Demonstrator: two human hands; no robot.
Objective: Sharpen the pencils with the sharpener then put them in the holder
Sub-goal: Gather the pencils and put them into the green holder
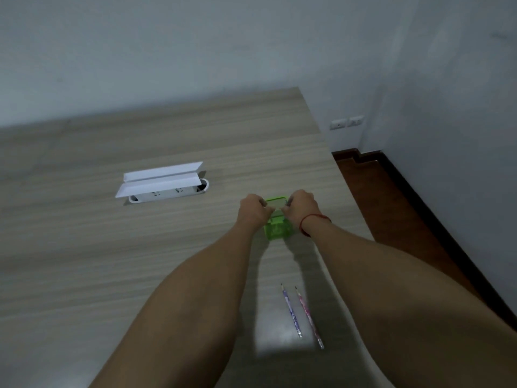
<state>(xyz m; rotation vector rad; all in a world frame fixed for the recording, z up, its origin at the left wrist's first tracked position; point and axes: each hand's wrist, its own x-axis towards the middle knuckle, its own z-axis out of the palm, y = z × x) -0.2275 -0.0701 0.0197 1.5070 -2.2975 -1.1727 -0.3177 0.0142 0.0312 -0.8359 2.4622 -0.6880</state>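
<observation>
A: Head view. Where on the tabletop (112, 247)?

B: At 5 o'clock: purple pencil (292, 310) beside pink pencil (309, 317), lying flat, not touching. Long axes 5-to-11, tips toward 11 o'clock.

A: And up at 12 o'clock?

B: Left grip (253, 210) and right grip (300, 205), arms outstretched, pinching the top of a green box (275, 228) from 9 and 3 o'clock.

The left hand (253, 210) and right hand (303, 205) grip the green translucent box (275, 231), covering its upper sides; whether it is sharpener or holder cannot be told. Nearer than the box, the pink pencil (309, 317) blurs at its near end. Left of the box, white flaps (162, 179) hide most of a socket tray (167, 194).
</observation>
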